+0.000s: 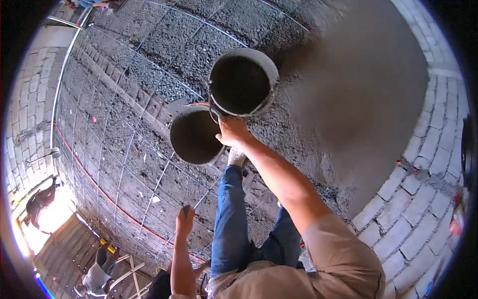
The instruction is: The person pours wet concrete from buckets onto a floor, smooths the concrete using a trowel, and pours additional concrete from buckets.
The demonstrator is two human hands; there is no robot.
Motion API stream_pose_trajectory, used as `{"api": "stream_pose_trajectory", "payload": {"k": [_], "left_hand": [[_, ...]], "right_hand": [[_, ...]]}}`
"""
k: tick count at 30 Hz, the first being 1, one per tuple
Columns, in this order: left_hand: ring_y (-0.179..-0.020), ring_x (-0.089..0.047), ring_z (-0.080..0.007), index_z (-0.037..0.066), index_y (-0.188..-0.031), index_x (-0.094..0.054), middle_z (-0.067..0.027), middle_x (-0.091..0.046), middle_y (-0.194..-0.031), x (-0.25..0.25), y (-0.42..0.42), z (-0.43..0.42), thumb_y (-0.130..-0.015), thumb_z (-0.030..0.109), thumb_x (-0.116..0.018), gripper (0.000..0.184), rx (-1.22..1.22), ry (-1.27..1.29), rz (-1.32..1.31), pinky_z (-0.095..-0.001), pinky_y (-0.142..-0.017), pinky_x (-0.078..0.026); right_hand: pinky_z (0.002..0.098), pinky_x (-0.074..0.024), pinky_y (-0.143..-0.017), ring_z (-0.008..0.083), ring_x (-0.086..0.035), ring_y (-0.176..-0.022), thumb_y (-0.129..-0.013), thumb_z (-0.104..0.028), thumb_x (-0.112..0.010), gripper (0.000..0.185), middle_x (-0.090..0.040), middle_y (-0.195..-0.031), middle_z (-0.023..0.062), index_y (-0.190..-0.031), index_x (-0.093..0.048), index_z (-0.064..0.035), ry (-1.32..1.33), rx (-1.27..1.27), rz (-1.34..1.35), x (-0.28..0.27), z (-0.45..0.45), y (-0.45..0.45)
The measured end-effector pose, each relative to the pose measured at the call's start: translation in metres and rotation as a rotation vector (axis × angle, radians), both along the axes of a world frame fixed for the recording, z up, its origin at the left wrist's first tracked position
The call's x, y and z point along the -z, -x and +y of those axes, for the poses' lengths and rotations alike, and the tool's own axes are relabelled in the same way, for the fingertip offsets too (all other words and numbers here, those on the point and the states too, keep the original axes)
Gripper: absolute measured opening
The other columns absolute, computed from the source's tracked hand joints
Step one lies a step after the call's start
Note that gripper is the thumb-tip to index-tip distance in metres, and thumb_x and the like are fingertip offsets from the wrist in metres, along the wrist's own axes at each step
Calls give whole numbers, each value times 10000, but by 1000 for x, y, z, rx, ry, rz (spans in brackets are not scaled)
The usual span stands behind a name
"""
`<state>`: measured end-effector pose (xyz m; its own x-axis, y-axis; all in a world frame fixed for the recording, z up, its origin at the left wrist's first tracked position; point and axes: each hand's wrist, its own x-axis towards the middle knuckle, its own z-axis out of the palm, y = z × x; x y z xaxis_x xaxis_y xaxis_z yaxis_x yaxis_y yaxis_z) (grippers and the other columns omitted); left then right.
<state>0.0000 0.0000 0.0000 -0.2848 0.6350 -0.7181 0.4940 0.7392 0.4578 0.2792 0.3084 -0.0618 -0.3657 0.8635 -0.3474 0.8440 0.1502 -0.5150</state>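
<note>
Two round buckets stand close together ahead of me. The upper bucket (266, 65) has a pale inner wall and a dark inside; what it holds I cannot make out. The lower bucket (195, 137) is dark inside and sits beside my foot. My right hand (232, 130) reaches between them, its fingers closed at the upper bucket's wire handle, close to the lower bucket's rim. Off to the left, my left hand (184, 223) hangs low over the rebar grid, apart from the buckets. Its fingertips look dark, and their shape is unclear.
Thin rebar (119, 84) crosses the rough gravel ground. Smooth wet concrete (378, 94) spreads at the right, bordered by a block wall (413, 214). An orange hose (94, 182) runs along the left. Another person (97, 276) is at lower left, near a wooden frame (132, 273).
</note>
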Motion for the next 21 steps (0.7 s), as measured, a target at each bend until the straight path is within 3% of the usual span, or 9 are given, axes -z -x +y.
{"api": "stream_pose_trajectory", "payload": {"k": [2, 3, 9, 14, 15, 17, 18, 19, 21], "left_hand": [[-750, -598, -228, -22, -1052, -576, -133, -636, -860, -22, -2, -66, -847, 307, -598, 388, -71, 63, -21, -333, -698, -472], [-723, -592, -198, -22, -1050, -579, -119, -635, -864, 4, 71, -37, -852, 288, -602, 369, -134, 33, 11, -318, -666, -476], [-713, -568, -108, -17, -1039, -591, -49, -619, -826, 20, 62, -96, -865, 215, -605, 291, -541, 88, -145, -248, -627, -471], [-764, -538, -99, -23, -988, -598, -26, -609, -825, 15, 34, -36, -887, 232, -592, 274, -381, -136, -254, -257, -692, -448], [-770, -528, -96, -28, -981, -595, -18, -607, -823, 17, 25, -30, -898, 230, -581, 271, -337, -173, -208, -260, -691, -444], [-792, -538, -103, -43, -1019, -587, -22, -613, -852, -39, 7, 19, -917, 237, -552, 300, -306, -178, -276, -267, -721, -451], [-803, -536, -104, -46, -1019, -585, -23, -611, -852, -56, -1, 37, -918, 244, -554, 309, -296, -188, -281, -265, -734, -448], [-814, -534, -104, -49, -1019, -583, -24, -609, -851, -63, -10, 54, -920, 251, -555, 318, -273, -200, -293, -263, -747, -444], [-782, -507, -106, -43, -989, -575, -5, -574, -803, -39, -34, 80, -922, 272, -548, 323, -392, -313, -483, -263, -725, -431]], "right_hand": [[437, -485, -831, 333, -590, -1005, -770, -332, -642, 436, -555, -1171, 210, -1061, -562, -18, 300, -104, -106, -12, -16, -20], [425, -499, -782, 344, -615, -926, -771, -357, -633, 411, -613, -1039, 217, -984, -588, -9, 186, 10, 28, 8, 45, 41], [430, -493, -790, 337, -631, -897, -839, -448, -545, 491, -633, -1015, 205, -1068, -574, -14, 572, -73, -50, -30, 83, 15], [404, -457, -873, 323, -581, -1042, -879, -530, -436, 560, -613, -1089, 195, -1099, -597, -40, 369, 150, -210, -75, 114, -41], [419, -476, -752, 311, -619, -937, -888, -493, -470, 555, -647, -978, 198, -1061, -592, 20, 186, 170, -124, -68, 88, -57], [357, -463, -810, 234, -605, -928, -888, -466, -506, 522, -653, -978, 142, -1153, -578, -22, 351, 337, -140, -67, 51, -75], [399, -435, -913, 293, -551, -1116, -874, -490, -510, 559, -589, -1160, 205, -1186, -565, -29, 418, 431, -45, -95, 40, -75], [389, -473, -781, 267, -625, -913, -891, -463, -509, 504, -663, -954, 161, -1077, -617, -7, 388, 424, -47, -143, 35, -68], [334, -410, -596, 161, -461, -626, -920, -411, -491, 443, -514, -647, 73, -900, -598, 18, 349, 417, 81, -188, 19, -94]]}}
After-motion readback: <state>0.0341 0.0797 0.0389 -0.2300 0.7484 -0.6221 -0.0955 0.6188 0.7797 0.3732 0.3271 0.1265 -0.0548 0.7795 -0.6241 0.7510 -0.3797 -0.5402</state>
